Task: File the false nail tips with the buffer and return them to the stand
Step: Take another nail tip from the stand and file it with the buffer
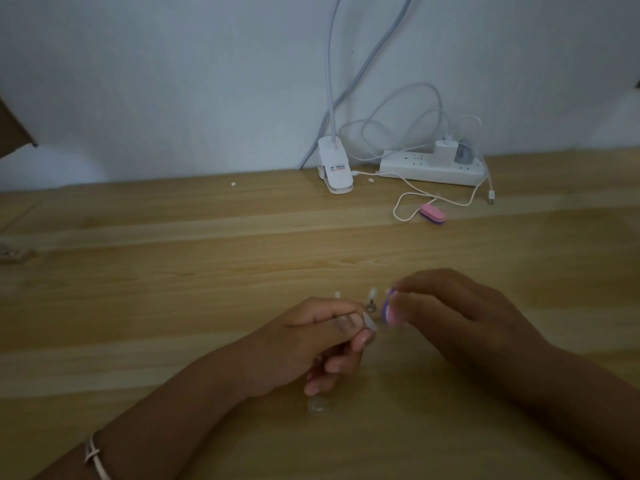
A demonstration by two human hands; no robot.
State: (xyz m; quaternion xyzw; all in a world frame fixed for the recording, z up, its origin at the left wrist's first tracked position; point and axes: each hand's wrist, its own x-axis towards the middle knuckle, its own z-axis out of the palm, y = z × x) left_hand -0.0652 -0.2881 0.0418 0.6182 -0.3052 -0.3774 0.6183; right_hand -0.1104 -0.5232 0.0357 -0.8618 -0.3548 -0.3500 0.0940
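Observation:
My left hand (311,341) pinches a pale false nail tip (369,322) between thumb and fingers, its stem running down through the curled fingers to a clear base (317,406). My right hand (450,313) grips a small pink and purple buffer (388,310) and holds it against the tip; the buffer is blurred. Just behind the hands, two other nail tips (372,293) stand on small stands on the wooden table (173,306); one (337,293) is mostly hidden by my left hand.
A second pink and purple buffer (432,213) lies further back beside a white cable (408,206). At the wall stand a white clip lamp (335,171) and a white power strip (433,168) with plugs. A small object (14,254) sits at the left edge.

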